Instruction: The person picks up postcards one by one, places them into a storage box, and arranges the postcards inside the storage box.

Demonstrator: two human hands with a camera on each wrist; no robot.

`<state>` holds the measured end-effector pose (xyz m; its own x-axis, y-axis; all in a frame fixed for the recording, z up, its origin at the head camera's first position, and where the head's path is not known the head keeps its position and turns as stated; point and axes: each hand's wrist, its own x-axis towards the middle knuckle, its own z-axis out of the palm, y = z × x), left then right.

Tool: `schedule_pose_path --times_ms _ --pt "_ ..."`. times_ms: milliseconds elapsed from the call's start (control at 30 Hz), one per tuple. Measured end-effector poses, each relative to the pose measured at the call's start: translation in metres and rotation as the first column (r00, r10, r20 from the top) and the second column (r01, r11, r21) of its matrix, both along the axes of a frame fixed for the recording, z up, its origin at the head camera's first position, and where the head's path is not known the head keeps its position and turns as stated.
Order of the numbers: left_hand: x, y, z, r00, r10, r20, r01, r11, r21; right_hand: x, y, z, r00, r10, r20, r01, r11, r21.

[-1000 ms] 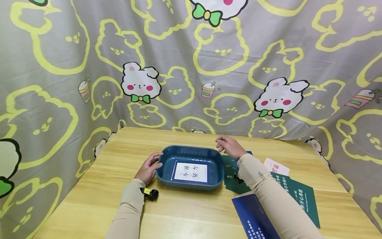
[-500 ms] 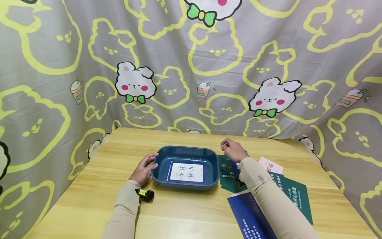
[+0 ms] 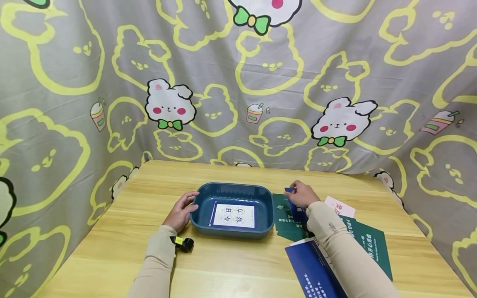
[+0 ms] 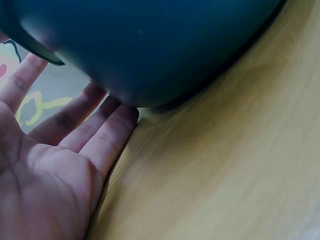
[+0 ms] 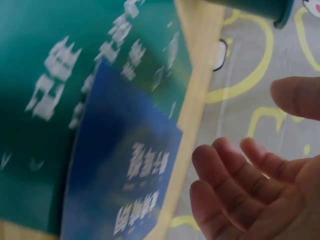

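In the head view my left hand point(image 3: 181, 212) is at the left end of a dark teal dish point(image 3: 232, 235). The left wrist view has its fairly straight fingers point(image 4: 107, 135) against the dish's outer wall. A white card with a blue border point(image 3: 234, 215) lies inside the dish. To the right, my right hand point(image 3: 304, 194) overlaps the top of a small blue card point(image 3: 297, 210), which lies over green cards point(image 3: 285, 207). In the right wrist view its thumb point(image 5: 297, 97) stands apart from the bent fingers, with nothing between them beside the blue card.
A larger blue card point(image 3: 311, 267) lies near the front, partly under the right forearm. More green cards point(image 3: 372, 244) and a pink card point(image 3: 340, 205) lie farther right on the wooden table point(image 3: 220, 269). A patterned curtain point(image 3: 223, 95) hangs around the table.
My right hand has moved right, away from the dish and onto the top of the small blue card. My left hand stays at the dish.
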<state>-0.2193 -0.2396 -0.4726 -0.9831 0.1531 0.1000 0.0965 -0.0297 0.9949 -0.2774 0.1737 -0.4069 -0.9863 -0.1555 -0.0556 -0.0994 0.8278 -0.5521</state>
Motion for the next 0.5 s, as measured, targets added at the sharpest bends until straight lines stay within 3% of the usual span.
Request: schedule_pose_path --times_ms 500 --pt "0.001 0.002 0.001 1.0 0.017 0.014 -0.018 0.999 0.026 0.001 0.025 -0.022 0.985 -0.137 0.101 0.12 0.981 0.155"
